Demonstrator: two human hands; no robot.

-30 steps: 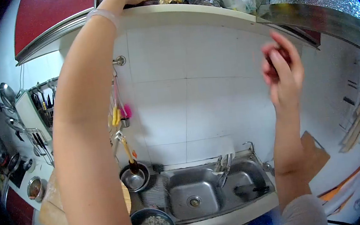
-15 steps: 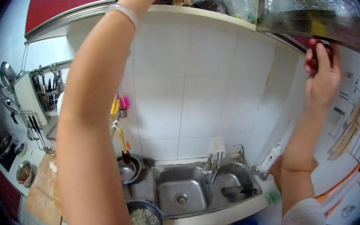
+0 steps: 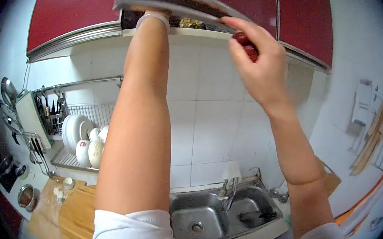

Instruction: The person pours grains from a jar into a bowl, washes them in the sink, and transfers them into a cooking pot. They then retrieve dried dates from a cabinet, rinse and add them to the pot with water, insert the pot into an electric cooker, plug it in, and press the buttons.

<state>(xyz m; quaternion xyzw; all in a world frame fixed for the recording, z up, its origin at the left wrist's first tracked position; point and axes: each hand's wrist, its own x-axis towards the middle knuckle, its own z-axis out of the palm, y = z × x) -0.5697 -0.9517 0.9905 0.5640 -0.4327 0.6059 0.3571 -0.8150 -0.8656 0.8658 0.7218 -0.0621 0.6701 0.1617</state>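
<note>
My left hand (image 3: 156,15) reaches into the wall cabinet at shelf height; the cabinet door (image 3: 185,4) hides its fingers. My right hand (image 3: 258,51) is raised at right of centre, its thumb and fingers curled round dark red objects (image 3: 246,46), too bunched to tell apart. Its forefinger lies at the lower edge of the door, which is partly lowered over the opening. Yellowish food in a bag (image 3: 191,24) shows on the shelf (image 3: 199,33) below the door.
Below are the double sink (image 3: 195,211) and its faucet (image 3: 230,192). At left stand a dish rack (image 3: 73,161) with plates and bowls (image 3: 77,132), a round wooden board (image 3: 79,218) and a metal bowl (image 3: 27,197). Red cabinet doors (image 3: 306,21) flank the opening.
The cabinet door has come down from a raised position, covering much of the opening. My right hand has moved left to its edge, still holding the red objects. My left hand has gone deeper inside.
</note>
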